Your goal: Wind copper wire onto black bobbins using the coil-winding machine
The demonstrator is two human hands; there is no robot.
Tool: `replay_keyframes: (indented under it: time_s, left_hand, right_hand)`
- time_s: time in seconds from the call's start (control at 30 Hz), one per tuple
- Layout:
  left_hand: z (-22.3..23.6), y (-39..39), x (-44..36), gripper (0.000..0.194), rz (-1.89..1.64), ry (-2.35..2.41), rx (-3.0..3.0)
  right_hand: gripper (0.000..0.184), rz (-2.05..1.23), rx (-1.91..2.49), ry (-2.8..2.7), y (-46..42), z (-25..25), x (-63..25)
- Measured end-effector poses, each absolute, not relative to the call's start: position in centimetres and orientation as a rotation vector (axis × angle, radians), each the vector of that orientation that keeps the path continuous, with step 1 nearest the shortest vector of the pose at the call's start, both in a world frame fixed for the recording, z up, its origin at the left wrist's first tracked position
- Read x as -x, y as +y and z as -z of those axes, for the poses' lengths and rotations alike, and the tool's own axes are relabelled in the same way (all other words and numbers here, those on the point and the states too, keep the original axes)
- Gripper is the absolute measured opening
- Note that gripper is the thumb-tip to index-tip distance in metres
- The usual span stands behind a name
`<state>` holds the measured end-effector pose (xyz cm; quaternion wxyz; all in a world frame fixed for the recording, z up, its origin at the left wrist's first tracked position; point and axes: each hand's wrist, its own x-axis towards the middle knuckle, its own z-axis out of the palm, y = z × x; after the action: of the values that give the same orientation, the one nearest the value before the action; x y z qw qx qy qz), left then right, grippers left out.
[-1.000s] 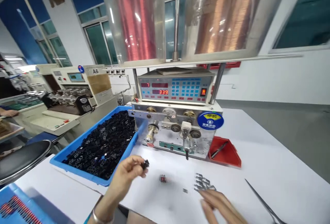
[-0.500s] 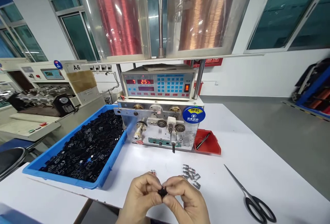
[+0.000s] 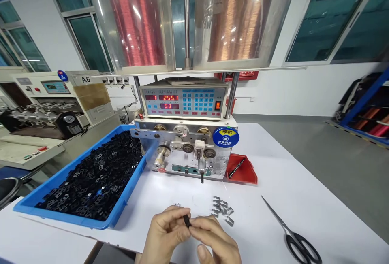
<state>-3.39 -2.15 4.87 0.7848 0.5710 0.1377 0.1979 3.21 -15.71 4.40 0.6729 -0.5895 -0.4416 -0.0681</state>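
Observation:
A small black part (image 3: 187, 220), its kind not clear to me, is pinched upright between the thumb and index finger of my left hand (image 3: 165, 233). My right hand (image 3: 214, 237) touches the part's right side with its fingertips, while its thumb hangs lower, apart from it. Just beyond my hands lie several small metal clips (image 3: 223, 207) on the white table. Partly hidden behind my left fingers is a tiny metal piece (image 3: 177, 205).
A blue tray (image 3: 117, 215) full of small black parts stands on the left. The winding machine (image 3: 185, 146) is straight ahead, below two clear cylinders holding wire spools (image 3: 136, 21). A red bin (image 3: 247, 173) holds a pen-like tool. Black-handled scissors (image 3: 296, 239) lie on the right.
My right thumb has dropped away from the black part, which now stands more upright in my left fingers. The machine's lower display now reads 53. The view has shifted slightly.

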Motion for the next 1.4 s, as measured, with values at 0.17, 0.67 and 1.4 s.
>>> replay_keyframes:
  time_s: [0.17, 0.67, 1.4]
  left_hand:
    - [-5.9, -1.6, 1.1, 0.035, -0.439, 0.362, -1.365]
    - [-7.7, -1.9, -3.2, 0.024, -0.614, 0.132, -1.851]
    - [-7.4, -1.8, -6.5, 0.047, -0.379, 0.310, -0.887]
  right_hand:
    - [0.036, 0.133, 1.529, -0.617, -14.4, -3.6, -8.5]
    - [0.039, 0.134, 1.754, -1.156, -12.6, -8.0, -14.0]
    - [0.017, 0.293, 2.363, -1.076, -16.2, 1.7, -8.0]
